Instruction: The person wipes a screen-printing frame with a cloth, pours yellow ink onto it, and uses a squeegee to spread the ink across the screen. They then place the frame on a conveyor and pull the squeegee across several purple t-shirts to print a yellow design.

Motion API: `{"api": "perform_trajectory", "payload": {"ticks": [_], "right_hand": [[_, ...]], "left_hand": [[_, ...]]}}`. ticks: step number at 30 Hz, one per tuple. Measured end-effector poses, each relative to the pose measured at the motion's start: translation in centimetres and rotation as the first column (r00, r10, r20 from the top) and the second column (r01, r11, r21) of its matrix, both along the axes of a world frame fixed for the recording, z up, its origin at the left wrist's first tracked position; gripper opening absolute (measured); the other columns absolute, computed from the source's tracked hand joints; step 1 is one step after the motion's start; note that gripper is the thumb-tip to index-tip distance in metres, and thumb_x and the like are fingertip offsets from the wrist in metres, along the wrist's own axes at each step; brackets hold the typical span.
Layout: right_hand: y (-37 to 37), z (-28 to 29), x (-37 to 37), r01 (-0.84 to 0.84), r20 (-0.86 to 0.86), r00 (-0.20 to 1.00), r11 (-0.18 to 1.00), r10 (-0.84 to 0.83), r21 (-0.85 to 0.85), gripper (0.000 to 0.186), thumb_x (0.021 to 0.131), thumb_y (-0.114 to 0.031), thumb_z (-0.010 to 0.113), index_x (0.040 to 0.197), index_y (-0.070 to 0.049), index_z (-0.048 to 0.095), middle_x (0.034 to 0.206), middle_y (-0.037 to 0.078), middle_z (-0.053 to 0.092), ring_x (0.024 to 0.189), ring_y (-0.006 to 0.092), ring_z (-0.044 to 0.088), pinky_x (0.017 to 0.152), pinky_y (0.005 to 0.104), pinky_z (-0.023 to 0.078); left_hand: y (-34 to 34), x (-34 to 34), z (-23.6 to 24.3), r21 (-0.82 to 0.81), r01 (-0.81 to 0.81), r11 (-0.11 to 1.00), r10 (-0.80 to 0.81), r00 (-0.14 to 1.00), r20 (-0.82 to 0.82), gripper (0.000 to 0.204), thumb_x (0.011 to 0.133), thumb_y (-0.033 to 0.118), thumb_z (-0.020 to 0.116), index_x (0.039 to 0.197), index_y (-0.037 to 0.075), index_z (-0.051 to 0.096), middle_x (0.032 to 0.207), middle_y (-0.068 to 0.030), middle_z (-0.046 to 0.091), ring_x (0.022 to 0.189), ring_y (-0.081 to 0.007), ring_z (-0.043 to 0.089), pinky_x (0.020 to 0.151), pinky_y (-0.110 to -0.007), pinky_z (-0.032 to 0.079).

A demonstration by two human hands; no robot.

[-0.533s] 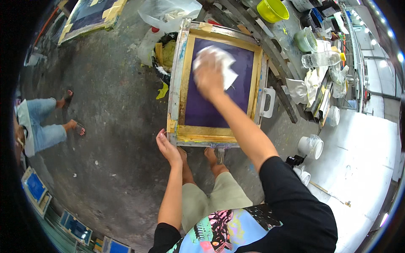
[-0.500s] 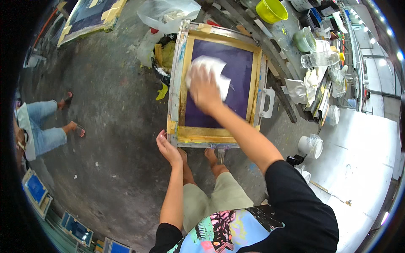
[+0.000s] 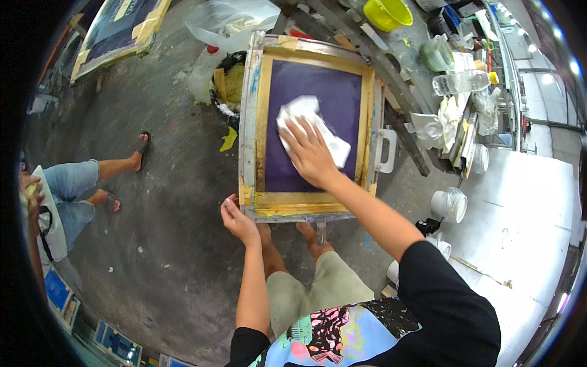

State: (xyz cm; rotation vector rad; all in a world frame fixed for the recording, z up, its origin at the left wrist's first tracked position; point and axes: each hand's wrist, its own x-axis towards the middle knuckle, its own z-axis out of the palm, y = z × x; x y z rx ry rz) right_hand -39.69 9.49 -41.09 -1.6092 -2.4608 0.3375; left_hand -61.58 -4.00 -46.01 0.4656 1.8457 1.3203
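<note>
A screen-printing frame (image 3: 247, 128) stands upright-looking before me, its dark purple mesh (image 3: 342, 85) bordered with tan tape. My right hand (image 3: 310, 150) lies flat on a white cloth (image 3: 299, 109), fingers stretched out, pressing it against the middle of the mesh. A small pale mark shows in the mesh beside the cloth. At the frame's lower left corner is my left hand (image 3: 239, 220), its fingers curled together close against the edge. Whether anything is between those fingers is hidden.
A white handle (image 3: 386, 150) sits at the frame's right side. To the left stand a bin (image 3: 228, 92) and a jug (image 3: 202, 76); a plastic bag lies behind. A cluttered bench holds a yellow bucket (image 3: 387, 13) and a bottle (image 3: 461, 82). Another person (image 3: 73, 177) is at far left.
My right hand and the cloth have moved down and to the right across the mesh. My left hand's fingers have curled in. The other person's leg has moved.
</note>
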Motion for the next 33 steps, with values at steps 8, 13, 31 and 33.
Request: {"api": "perform_trajectory", "payload": {"ticks": [8,13,31,33], "right_hand": [[8.8,-0.9,4.8,0.630,-0.063,0.764,0.719,-0.643,0.293,0.055,0.103,-0.033,0.051,0.152,-0.009,0.047,0.164,0.019,0.034,0.154,0.0458,0.021,0.125,0.0622,0.011],[-6.8,-0.9,4.7,0.361,-0.055,0.932,0.930,-0.358,0.064,0.061,0.103,-0.028,0.050,0.159,-0.009,0.036,0.166,0.019,0.029,0.155,0.0432,0.022,0.127,0.0577,0.015],[1.8,1.0,6.5,0.184,0.038,0.981,0.977,-0.189,0.109,0.062,0.090,-0.023,0.058,0.151,-0.021,0.051,0.167,0.012,0.033,0.153,0.0403,0.028,0.127,0.0601,0.013],[7.8,-0.3,6.3,0.459,-0.071,0.883,0.823,-0.463,0.336,0.058,0.094,-0.024,0.055,0.152,-0.019,0.050,0.164,0.016,0.036,0.152,0.0409,0.029,0.126,0.0600,0.012]], "left_hand": [[0.5,0.2,0.0,0.063,0.057,0.996,-0.061,0.996,0.060,0.048,0.114,0.039,0.042,0.112,-0.004,0.063,0.102,-0.0096,0.068,0.096,-0.0180,0.064,0.087,-0.033,0.050],[0.2,0.0,0.3,0.058,0.041,0.998,-0.048,0.989,0.139,0.047,0.114,0.039,0.041,0.113,-0.003,0.063,0.105,-0.0084,0.067,0.097,-0.0175,0.064,0.088,-0.034,0.050],[0.1,0.1,-0.5,0.090,0.001,0.996,-0.002,1.000,0.015,0.042,0.113,0.033,0.046,0.098,-0.002,0.064,0.089,-0.0041,0.065,0.080,-0.0110,0.059,0.074,-0.029,0.048],[0.2,0.4,-0.6,0.108,-0.006,0.994,0.003,1.000,0.031,0.040,0.112,0.033,0.048,0.096,-0.001,0.063,0.088,-0.0031,0.064,0.079,-0.0108,0.058,0.074,-0.029,0.047]]}}
